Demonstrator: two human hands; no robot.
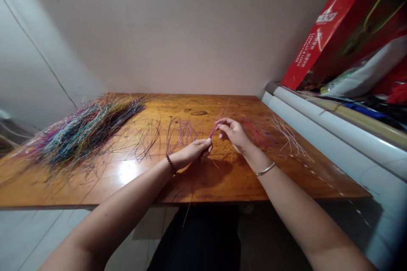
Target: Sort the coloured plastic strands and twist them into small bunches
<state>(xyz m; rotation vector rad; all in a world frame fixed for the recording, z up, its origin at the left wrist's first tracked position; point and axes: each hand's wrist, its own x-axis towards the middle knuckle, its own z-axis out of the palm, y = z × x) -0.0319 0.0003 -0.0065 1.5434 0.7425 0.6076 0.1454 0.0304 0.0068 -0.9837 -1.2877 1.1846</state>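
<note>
Between my hands, above the middle of the wooden table [203,178], is a small bundle of thin pink and purple strands [213,132]. My left hand [201,148] is closed on its lower end, thumb on top. The upper end is pinched between the thumb and fingers of my right hand [232,131]. Loose strand ends stick out past both hands. Close by on the tabletop lie yellow strands [226,150], red strands [256,133] and purple strands [187,132]. Whether the strands are wire or fibre I cannot tell.
A large heap of multicoloured strands [92,131] covers the table's left end. Dark strands [149,135] and white strands [291,137] lie in separate groups. Along the right side run long pale rolls [333,135], with a red box [327,34] above them. A wall [178,29] stands behind.
</note>
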